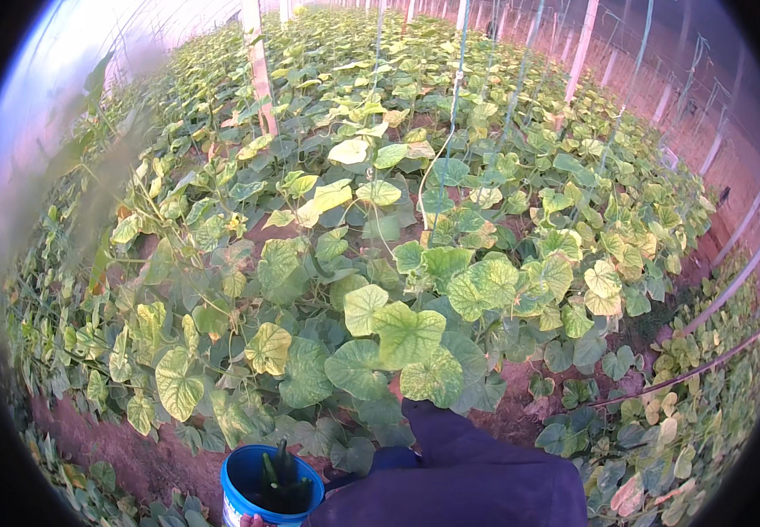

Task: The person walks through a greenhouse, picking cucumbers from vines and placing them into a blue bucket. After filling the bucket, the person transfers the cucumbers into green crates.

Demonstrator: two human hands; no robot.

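A blue plastic bucket with several green cucumbers in it stands out at the bottom, left of my dark sleeve. Fingers of my left hand show at the bucket's near side, against its wall. My right arm, in a dark sleeve, reaches forward into the cucumber plants. Large leaves cover my right hand, apart from a small patch of skin at the cuff, so what it touches is hidden.
Cucumber vines with green and yellowing leaves fill the rows ahead. Strings hang among them, and pale posts rise between the plants. Bare soil shows at the lower left. A thin dark hose or cable crosses at the right.
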